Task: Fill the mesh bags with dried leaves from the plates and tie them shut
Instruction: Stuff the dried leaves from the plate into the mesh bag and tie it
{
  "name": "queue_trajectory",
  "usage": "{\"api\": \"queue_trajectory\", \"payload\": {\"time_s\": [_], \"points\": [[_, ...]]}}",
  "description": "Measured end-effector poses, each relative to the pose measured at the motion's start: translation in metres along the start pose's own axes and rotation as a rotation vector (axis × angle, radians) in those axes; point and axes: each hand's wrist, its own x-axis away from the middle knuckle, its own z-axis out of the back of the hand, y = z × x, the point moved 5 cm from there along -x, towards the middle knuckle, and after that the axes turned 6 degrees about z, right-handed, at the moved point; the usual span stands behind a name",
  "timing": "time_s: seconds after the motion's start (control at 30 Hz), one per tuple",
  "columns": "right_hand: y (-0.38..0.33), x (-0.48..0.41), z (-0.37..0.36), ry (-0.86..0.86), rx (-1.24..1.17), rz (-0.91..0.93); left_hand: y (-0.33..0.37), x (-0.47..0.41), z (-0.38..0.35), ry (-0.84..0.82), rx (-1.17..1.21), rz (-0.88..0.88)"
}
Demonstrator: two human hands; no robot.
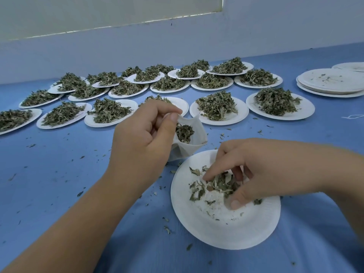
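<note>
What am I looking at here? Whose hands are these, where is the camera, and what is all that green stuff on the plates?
There is no machine here, just a person's two bare hands. The one picture comes from a camera worn on the person's head. It looks forward and down, so you see what they see. The left hand pinches a white mesh bag by its rim and holds it open, and some leaves are already inside. The right hand curls round a clump of dried leaves on the near plate, which is nearly bare. Farther back on the blue table stand many plates heaped with leaves, and at the right there is a stack of empty plates. Crumbs of leaf lie scattered about.
</note>
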Motion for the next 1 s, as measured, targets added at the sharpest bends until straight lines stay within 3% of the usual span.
{"api": "queue_trajectory", "payload": {"time_s": [0.1,0.4,0.73,1.0], "points": [[0.006,0.002,-0.002,-0.037,0.006,0.014,0.000,0.000,0.000,-0.002,0.004,0.000],[0.007,-0.011,0.000,0.146,0.106,-0.001,0.001,0.000,0.001,0.005,0.005,-0.022],[-0.015,-0.005,0.000,0.151,0.114,-0.043,-0.002,-0.004,0.005,0.041,0.049,-0.020],[-0.011,-0.001,0.007,0.167,-0.015,-0.027,0.006,0.000,0.002,0.034,-0.157,-0.180]]}}
